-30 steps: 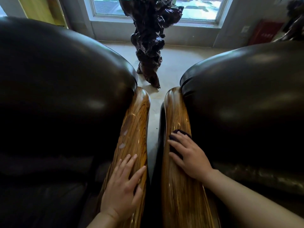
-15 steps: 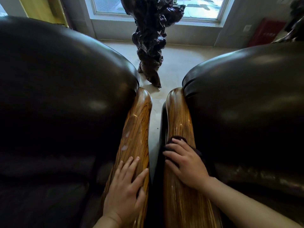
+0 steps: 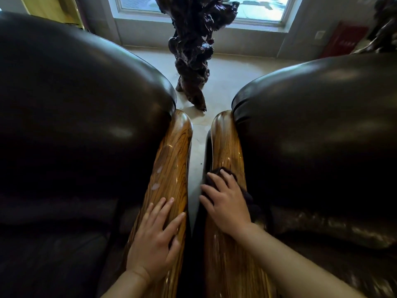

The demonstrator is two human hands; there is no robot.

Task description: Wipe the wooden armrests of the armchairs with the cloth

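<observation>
Both hands lie on wood, one on each of two armrests that run side by side with a narrow strip of pale floor (image 3: 198,151) between them. Each armrest is a long, rounded band of glossy golden-brown wood with dark streaked grain, ending in a blunt curved tip at its far end.

On the left armrest (image 3: 171,160), a couple of small whitish smudges sit on the outer side about halfway along, and window light glints off the polish. On the right armrest (image 3: 227,147), the same shine shows along the top. Dark leather cushions bulge beside them: the left armchair (image 3: 81,117) against the outer edge of its armrest, the right armchair (image 3: 318,130) likewise.

A dark cloth (image 3: 247,195) lies bunched on the right armrest about midway along its length, reaching from the inner edge across to the edge that meets the leather. The right hand (image 3: 227,202) lies over it, fingers spread and curled down, pressing it onto the wood; the fingertips reach toward the inner edge.

Nearer the camera, the left hand (image 3: 156,239) rests flat and open on the left armrest, fingers slightly fanned, holding nothing, its thumb at the inner edge.

Beyond the armrest tips, a gnarled dark wooden sculpture (image 3: 193,50) stands on the floor before a window (image 3: 257,7).
</observation>
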